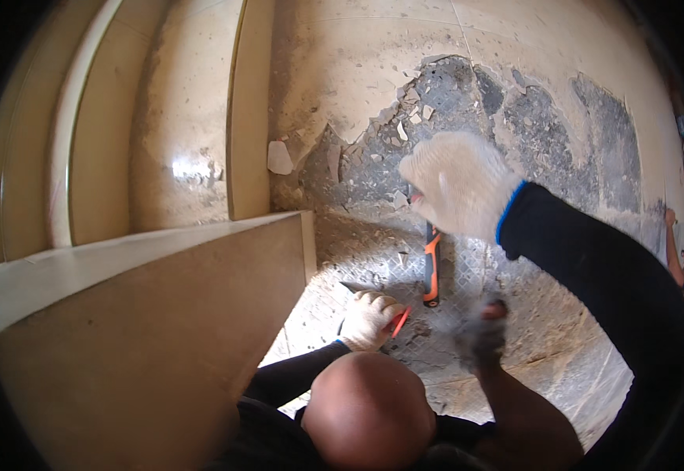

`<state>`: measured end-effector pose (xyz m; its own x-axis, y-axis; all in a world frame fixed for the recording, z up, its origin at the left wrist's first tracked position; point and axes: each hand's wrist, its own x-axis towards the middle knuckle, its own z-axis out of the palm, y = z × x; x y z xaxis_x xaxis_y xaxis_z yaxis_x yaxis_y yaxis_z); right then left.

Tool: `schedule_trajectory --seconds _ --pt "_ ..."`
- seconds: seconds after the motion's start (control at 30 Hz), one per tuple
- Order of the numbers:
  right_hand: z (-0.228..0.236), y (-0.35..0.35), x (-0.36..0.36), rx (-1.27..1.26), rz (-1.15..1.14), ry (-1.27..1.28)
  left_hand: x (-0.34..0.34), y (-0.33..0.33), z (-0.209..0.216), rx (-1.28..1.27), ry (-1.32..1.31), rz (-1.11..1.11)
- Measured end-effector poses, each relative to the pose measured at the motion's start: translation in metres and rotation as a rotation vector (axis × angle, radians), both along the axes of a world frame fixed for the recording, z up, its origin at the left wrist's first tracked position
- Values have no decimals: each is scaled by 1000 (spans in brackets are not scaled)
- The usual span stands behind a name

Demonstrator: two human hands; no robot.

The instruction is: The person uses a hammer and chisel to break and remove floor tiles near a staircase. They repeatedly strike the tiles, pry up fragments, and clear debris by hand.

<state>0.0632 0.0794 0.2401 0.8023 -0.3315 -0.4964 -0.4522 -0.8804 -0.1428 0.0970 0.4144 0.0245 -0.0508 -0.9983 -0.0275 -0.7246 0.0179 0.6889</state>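
My right hand [460,184], in a white knit glove with a blue cuff, is closed over the broken floor. A small dark and red bit shows at its fingers; what it grips is mostly hidden. An orange-and-black tool handle [431,271] runs out from beneath this hand; I cannot tell whether the hand holds it. Lower down, my left hand [368,319], gloved alike, is closed around a tool with a red handle [399,322]. A dark flat piece [350,287] shows just beyond that hand. To its right is a co-worker's grey-gloved hand [481,337], blurred by motion.
The co-worker's bare head [369,404] is close below my hands. Steps [189,118] and a pale side wall [161,306] stand at the left. Loose chips [414,110] lie on the stripped grey floor [538,125]. Another person's arm [673,247] shows at the far right.
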Motion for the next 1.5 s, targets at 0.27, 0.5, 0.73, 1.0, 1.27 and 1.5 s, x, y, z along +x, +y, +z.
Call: schedule_trajectory --seconds 0.27,0.5,0.73,1.0,1.27,1.5 --pt "-99 -17 86 96 -188 -454 5 -1 13 -239 -6 113" --pt "-182 7 185 58 -25 -503 -5 25 19 -330 1 413" --pt "-225 7 184 65 75 -635 8 90 80 -122 -77 591" --pt "-221 17 156 84 249 -779 -90 75 -34 577 -401 786" --pt "-230 43 116 90 206 -742 -101 70 -28 271 -332 1043" --pt "-223 37 159 212 426 -704 -104 70 -31 342 -269 1117"
